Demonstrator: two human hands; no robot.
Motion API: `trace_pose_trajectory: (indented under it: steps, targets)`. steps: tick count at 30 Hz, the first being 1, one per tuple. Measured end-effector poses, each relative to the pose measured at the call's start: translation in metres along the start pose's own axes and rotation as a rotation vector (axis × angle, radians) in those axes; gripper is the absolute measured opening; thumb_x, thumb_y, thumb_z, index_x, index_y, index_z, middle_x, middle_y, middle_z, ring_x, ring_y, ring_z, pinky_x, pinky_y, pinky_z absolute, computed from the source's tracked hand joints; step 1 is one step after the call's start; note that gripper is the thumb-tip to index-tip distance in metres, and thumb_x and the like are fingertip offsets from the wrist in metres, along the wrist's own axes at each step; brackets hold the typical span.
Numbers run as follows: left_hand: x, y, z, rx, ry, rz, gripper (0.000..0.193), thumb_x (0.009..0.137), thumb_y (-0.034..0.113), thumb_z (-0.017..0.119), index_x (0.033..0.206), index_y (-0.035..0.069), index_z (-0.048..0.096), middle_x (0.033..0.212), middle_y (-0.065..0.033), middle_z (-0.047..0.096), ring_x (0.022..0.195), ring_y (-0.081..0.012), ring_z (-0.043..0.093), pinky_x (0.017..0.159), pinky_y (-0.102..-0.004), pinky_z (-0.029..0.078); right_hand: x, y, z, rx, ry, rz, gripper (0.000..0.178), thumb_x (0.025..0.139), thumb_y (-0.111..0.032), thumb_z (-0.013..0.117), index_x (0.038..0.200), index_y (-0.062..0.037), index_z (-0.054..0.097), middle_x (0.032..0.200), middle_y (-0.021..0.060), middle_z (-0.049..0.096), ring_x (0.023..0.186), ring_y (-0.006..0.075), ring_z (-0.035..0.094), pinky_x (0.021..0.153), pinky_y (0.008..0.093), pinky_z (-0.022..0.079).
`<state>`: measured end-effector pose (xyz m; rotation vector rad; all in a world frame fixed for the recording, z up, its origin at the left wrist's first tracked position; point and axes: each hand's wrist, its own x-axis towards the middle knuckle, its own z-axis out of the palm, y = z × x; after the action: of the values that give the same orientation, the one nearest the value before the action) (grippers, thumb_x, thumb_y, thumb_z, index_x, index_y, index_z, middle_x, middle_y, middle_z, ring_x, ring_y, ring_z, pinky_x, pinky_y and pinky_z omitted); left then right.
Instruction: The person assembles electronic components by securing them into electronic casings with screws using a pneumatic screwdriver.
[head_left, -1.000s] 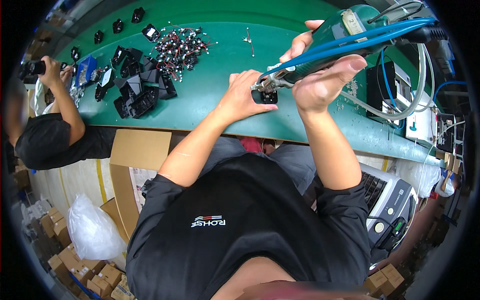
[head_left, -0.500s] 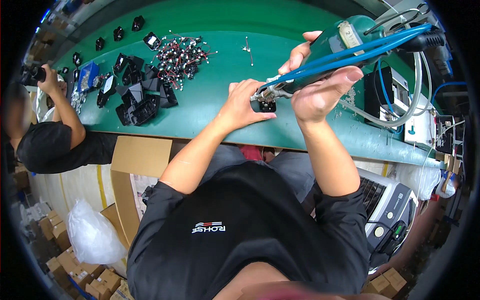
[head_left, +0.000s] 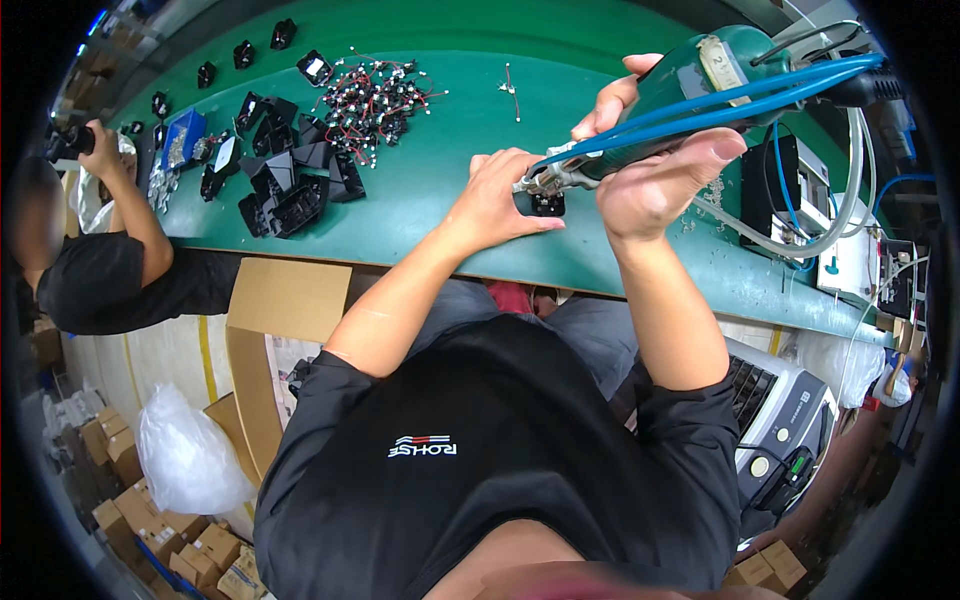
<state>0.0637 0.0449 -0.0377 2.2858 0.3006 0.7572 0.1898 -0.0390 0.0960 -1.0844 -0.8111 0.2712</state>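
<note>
My right hand [head_left: 645,195] is wrapped round a green power screwdriver [head_left: 665,105] with blue tubing along its body, its thumb sticking out. The tool lies at a slant, its metal nose [head_left: 555,178] pointing down and left at a small black plastic part [head_left: 548,204] on the green table. Over that part's left side curves my left hand [head_left: 490,205], fingers around the far side and thumb along the near side, steadying it. The screwdriver's tip and the far side of the part are hidden by the hand and the nose.
Left on the table [head_left: 430,225] are black plastic housings [head_left: 290,195], a heap of small wired parts [head_left: 375,105] and a blue bin [head_left: 183,140]. One wired part [head_left: 512,90] lies apart. Hoses and a box-shaped device [head_left: 785,190] stand right. A co-worker [head_left: 100,280] sits left.
The whole view has shifted slightly to the right. Both hands, the screwdriver and the black part keep about the same places relative to each other.
</note>
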Motion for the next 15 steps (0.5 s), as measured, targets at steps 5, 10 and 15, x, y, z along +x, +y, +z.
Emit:
trace_pose_trajectory:
  steps: [5,10,15]
  targets:
    - [-0.001,-0.003,0.001,-0.021,0.007,0.04,0.078,0.06,0.041,0.096,0.124,0.01,0.063,0.113,-0.0079,0.067,0.11,-0.028,0.062,0.094,-0.0408,0.038,-0.002,0.003,-0.001,-0.002,0.011,0.001,0.113,0.079,-0.099,0.025,0.118,0.0028,0.055,0.07,0.01,0.058,0.058,0.0177,0.06,0.052,0.0296,0.054]
    - [0.0,0.0,0.004,-0.016,0.025,0.033,0.078,0.061,0.041,0.096,0.124,0.01,0.063,0.112,-0.0076,0.067,0.11,-0.0277,0.062,0.094,-0.0405,0.038,-0.001,0.005,-0.003,0.004,0.029,-0.017,0.112,0.079,-0.099,0.025,0.118,0.0019,0.055,0.072,0.0115,0.058,0.059,0.0183,0.06,0.053,0.03,0.054]
    - [0.005,-0.005,0.002,-0.014,0.035,0.025,0.076,0.062,0.041,0.096,0.124,0.01,0.064,0.111,-0.0074,0.067,0.109,-0.0277,0.062,0.094,-0.0406,0.038,0.003,0.011,0.001,-0.008,0.021,-0.045,0.111,0.079,-0.099,0.025,0.119,0.0001,0.055,0.072,0.0117,0.058,0.058,0.0199,0.06,0.053,0.0307,0.054]
